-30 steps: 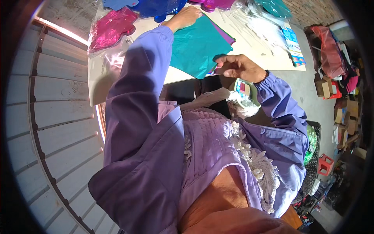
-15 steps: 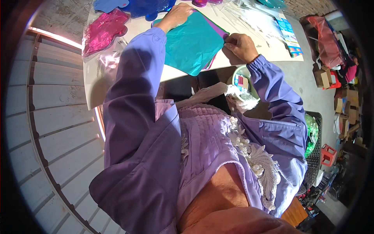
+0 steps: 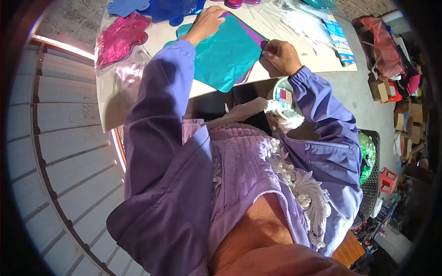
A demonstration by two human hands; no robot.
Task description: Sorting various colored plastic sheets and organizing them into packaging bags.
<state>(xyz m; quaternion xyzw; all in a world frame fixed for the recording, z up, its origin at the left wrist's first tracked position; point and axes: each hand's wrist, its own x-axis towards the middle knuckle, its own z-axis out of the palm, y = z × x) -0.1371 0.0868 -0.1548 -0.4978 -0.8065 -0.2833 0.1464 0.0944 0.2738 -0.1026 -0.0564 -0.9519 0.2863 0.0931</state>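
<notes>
A shiny teal sheet [image 3: 225,57], thin like foil or plastic film, lies over the near edge of a pale table. Beneath it, along its right side, shows the edge of a purple sheet [image 3: 254,36], with a dark green rim beyond. My left hand [image 3: 208,24] rests on the far left part of the teal sheet, fingers stretched and pressing down. At the right corner of the stack, my right hand [image 3: 282,56] pinches the sheets between thumb and fingers; how many layers it holds is hidden.
Wrapped pink [image 3: 123,39] and blue [image 3: 163,10] shiny pieces lie at the far left of the table [image 3: 110,108]. Clear plastic sleeves [image 3: 299,23] and a printed blue card [image 3: 340,41] sit at the right. Below the edge stands a pale green bucket [image 3: 282,87].
The teal sheet has shifted slightly left and toward me, and more of the purple sheet shows. A teal part now sticks out left of my left hand. Both hands moved only a little.
</notes>
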